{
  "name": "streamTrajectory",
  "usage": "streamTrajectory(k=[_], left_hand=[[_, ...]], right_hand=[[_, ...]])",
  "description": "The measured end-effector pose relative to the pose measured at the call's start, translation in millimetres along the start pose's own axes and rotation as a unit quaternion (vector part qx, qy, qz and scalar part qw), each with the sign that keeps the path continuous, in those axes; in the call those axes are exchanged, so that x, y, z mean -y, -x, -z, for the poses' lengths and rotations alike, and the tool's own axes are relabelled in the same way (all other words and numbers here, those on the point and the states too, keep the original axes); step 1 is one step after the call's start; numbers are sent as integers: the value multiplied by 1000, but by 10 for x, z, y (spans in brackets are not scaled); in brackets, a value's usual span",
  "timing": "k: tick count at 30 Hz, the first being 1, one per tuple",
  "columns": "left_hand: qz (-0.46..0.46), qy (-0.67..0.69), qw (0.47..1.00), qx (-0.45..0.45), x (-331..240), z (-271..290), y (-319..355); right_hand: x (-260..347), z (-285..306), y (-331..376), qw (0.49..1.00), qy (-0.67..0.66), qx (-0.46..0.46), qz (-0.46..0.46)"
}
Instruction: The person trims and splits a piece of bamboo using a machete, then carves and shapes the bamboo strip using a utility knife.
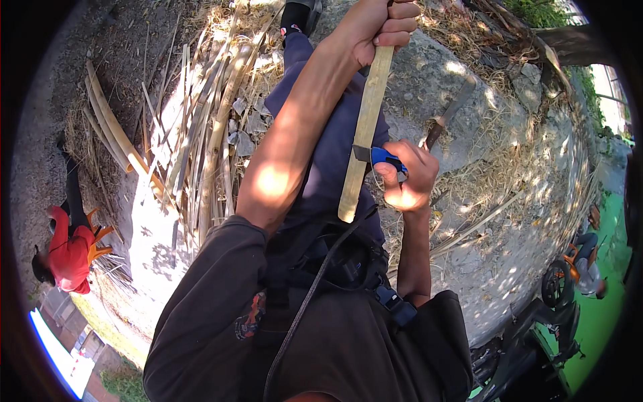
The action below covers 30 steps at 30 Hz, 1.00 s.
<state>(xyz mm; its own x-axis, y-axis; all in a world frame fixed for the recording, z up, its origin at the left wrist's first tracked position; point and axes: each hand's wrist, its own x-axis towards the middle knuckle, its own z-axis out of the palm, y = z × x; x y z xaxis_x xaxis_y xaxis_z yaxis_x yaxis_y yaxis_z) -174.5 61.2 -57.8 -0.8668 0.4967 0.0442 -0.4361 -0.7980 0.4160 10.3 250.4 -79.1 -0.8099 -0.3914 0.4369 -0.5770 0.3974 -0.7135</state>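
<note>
Bamboo strip [368,114] slants down the frame's upper centre, over the trousered leg [335,142]. The right hand's [412,174] grip closes round a blue-handled cutter [384,157] set across it; the left hand's [382,30] grip clenches its far end. A slipping blade could cut the leg. A long-bladed knife [456,107] might obstruct at upper right; split bamboo [214,141] crowds upper left.

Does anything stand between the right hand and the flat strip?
Only the blue-handled tool in the right hand, its dark blade crossing the strip. Nothing else visible is between them. The left hand holds the strip's far end.
</note>
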Motion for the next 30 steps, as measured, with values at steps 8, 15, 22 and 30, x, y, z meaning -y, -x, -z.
streamTrajectory(k=[8,15,22,30], left_hand=[[-15,0,1000,-15,-3,-12,20],[-4,-15,1000,-25,30,-87,50],[1,7,1000,-13,5,-69,55],[-8,10,1000,-7,-10,-71,64]], right_hand=[[83,-34,-92,998,-2,-3,-62],[155,-61,-184,991,-4,-31,-127],[160,-103,-240,991,-8,-52,-121],[136,-164,-270,989,-2,-75,-125]])
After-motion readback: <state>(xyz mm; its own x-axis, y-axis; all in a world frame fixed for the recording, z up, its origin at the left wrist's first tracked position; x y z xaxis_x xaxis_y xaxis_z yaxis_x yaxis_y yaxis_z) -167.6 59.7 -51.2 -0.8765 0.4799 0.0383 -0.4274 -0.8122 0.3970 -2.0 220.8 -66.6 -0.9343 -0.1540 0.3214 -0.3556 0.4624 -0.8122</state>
